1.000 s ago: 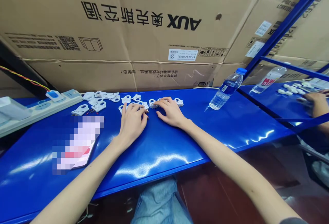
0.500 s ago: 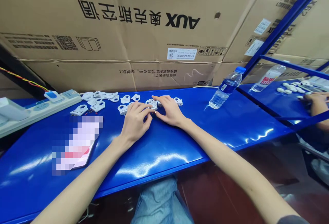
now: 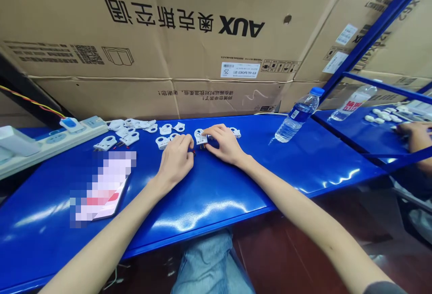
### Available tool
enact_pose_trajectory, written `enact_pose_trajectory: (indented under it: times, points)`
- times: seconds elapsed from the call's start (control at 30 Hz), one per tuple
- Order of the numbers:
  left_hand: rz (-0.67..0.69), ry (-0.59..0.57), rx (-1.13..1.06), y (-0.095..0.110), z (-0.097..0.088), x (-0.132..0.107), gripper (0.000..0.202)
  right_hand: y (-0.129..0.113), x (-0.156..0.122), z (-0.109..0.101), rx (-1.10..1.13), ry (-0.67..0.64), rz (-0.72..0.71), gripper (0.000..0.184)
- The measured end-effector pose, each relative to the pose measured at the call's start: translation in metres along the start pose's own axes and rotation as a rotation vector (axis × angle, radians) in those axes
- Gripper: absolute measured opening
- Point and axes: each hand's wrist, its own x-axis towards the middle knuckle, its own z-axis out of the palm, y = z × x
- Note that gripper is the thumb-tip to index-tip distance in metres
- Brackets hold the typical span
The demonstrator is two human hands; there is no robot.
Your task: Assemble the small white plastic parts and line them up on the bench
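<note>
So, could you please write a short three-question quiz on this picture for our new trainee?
1. Fill the gap: the blue-labelled bottle has a ____ cap.
2. Which thing is right at the fingertips of the right hand?
a) the cardboard
b) a white ring-topped piece
c) the phone
3. True or false: the left hand is apart from the power strip.

Key: 1 blue; 2 b; 3 true.
</note>
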Motion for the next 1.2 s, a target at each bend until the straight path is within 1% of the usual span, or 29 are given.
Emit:
enact_pose_trajectory:
  times: [0.13,0.23,0.4,0.57,0.77,0.9,1.03,1.1,1.2]
  points:
    - [-0.010,-0.109,0.046,0.000,0.004,-0.001,0.025,0.001,0.000,0.000,0.005,0.026,-0.008,0.031]
    - [-0.018,-0.132,0.048,0.000,0.006,-0.001,0.023,0.001,0.000,0.000,0.003,0.037,-0.005,0.032]
    - [-0.027,-0.157,0.064,-0.001,0.008,-0.001,0.014,0.001,0.000,0.000,0.002,0.046,-0.008,0.030]
    - [-0.054,-0.145,0.072,-0.003,0.006,-0.001,0.013,0.001,0.000,-0.001,0.006,0.081,-0.012,0.028]
    - [-0.058,-0.108,0.018,-0.004,0.005,-0.002,0.017,0.000,0.000,-0.003,0.003,0.059,0.017,0.030]
    - [-0.067,-0.076,0.000,-0.002,0.004,-0.002,0.020,-0.002,0.001,-0.005,-0.009,0.062,0.022,0.030]
    - [-0.106,-0.091,-0.015,0.003,0.001,-0.001,0.020,-0.001,0.001,-0.006,-0.015,0.080,0.023,0.030]
    - [-0.044,-0.123,-0.037,0.005,0.000,-0.001,0.019,-0.001,0.001,-0.006,-0.013,0.080,0.029,0.031]
    - [0.109,-0.188,-0.044,0.006,0.001,-0.002,0.021,0.000,0.001,-0.005,-0.009,0.089,0.026,0.030]
